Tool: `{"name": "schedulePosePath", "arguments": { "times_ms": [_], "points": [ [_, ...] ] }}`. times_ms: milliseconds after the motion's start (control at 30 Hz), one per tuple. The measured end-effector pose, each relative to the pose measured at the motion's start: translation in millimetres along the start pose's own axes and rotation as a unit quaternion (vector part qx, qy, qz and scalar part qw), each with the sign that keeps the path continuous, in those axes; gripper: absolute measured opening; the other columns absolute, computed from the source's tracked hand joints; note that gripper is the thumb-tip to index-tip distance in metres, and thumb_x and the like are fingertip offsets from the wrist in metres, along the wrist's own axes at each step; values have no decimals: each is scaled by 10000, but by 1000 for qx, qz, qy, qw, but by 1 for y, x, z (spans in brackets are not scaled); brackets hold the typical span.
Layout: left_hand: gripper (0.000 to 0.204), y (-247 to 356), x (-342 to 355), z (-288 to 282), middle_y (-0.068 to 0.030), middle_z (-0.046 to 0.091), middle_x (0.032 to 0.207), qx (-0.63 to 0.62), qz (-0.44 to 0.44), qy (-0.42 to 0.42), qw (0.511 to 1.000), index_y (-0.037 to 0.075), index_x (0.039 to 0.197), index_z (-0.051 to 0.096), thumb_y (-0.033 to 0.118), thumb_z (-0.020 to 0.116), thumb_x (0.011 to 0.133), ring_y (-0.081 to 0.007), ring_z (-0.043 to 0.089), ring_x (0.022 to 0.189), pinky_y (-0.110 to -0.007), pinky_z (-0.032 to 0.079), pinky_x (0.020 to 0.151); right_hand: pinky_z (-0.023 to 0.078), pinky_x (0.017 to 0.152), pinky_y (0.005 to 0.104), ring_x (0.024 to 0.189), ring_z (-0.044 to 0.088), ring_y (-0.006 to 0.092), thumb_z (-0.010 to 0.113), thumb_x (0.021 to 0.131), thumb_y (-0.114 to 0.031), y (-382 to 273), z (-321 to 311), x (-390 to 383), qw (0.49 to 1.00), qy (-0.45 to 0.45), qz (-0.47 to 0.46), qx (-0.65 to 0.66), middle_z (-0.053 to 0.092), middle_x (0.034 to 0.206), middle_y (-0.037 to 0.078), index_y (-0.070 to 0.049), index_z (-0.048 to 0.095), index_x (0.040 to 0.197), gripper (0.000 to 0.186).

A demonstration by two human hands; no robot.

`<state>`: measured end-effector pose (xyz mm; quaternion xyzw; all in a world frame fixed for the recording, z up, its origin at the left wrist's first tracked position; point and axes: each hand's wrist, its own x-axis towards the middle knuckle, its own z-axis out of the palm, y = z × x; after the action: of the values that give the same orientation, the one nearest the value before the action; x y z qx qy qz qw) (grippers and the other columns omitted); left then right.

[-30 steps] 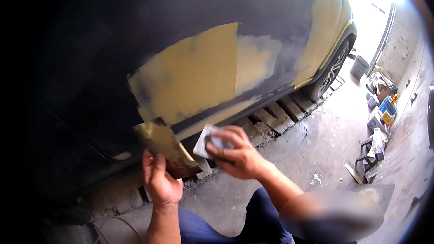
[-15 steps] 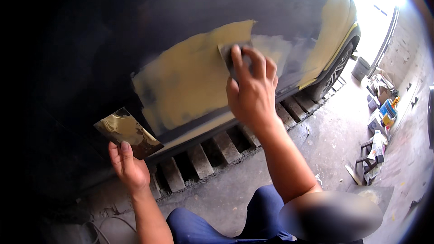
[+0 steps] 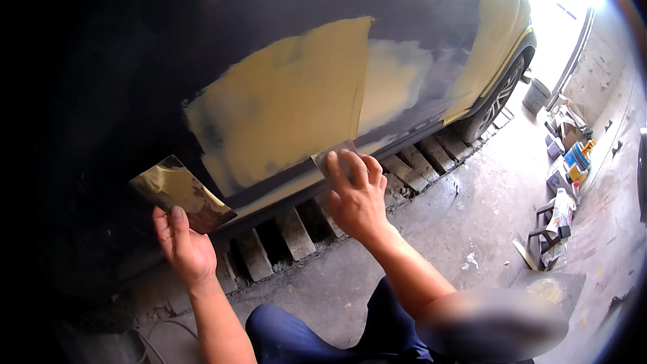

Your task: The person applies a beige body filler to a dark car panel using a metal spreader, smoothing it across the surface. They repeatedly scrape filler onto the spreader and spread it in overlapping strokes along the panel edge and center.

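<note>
A dark car side panel (image 3: 418, 0) carries a broad patch of yellow body filler (image 3: 283, 101), with a paler smear beside it on the right. My right hand (image 3: 357, 192) presses a thin putty spreader (image 3: 330, 157) against the panel at the patch's lower edge, fingers spread over its face. My left hand (image 3: 187, 249) pinches the near edge of a flat metal plate (image 3: 182, 192) between thumb and fingers. Yellow filler is smeared over the plate's upper part. The plate is held apart from the patch, to its lower left.
Below the sill runs a slatted floor grate (image 3: 294, 234). A car wheel (image 3: 495, 104) stands at the upper right. Along the right wall lie a grey bucket (image 3: 536, 96), several cans, a small dark stool (image 3: 547, 229) and a flat board (image 3: 566, 290). A hose (image 3: 151, 337) curls at the lower left.
My right hand has drawn the spreader down across the patch from its upper right to the bottom edge, leaving smoother filler. My left hand and plate have shifted slightly left.
</note>
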<state>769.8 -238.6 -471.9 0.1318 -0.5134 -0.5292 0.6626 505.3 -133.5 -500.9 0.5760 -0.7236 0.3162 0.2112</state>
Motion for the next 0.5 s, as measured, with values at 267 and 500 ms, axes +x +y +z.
{"name": "schedulePosePath", "arguments": {
  "times_ms": [267, 500],
  "points": [
    [276, 2, 4, 7, -69, 579, 1282, -9, 7, -4, 1000, 44, 1272, 511, 142, 504, 1015, -175, 539, 1171, -349, 398, 1033, 391, 951, 543, 1197, 377, 408, 623, 773, -97, 15, -82, 92, 986, 159, -30, -29, 395, 1445, 119, -141, 463, 1413, 661],
    [269, 2, 0, 2, -73, 592, 1265, -2, 2, 1, 1000, 46, 1268, 518, 129, 499, 1013, -174, 543, 1164, -347, 416, 1017, 416, 899, 558, 1169, 399, 411, 636, 778, -127, -18, -68, 115, 989, 145, -29, -6, 401, 1409, 111, -129, 458, 1404, 650]
  ]
}}
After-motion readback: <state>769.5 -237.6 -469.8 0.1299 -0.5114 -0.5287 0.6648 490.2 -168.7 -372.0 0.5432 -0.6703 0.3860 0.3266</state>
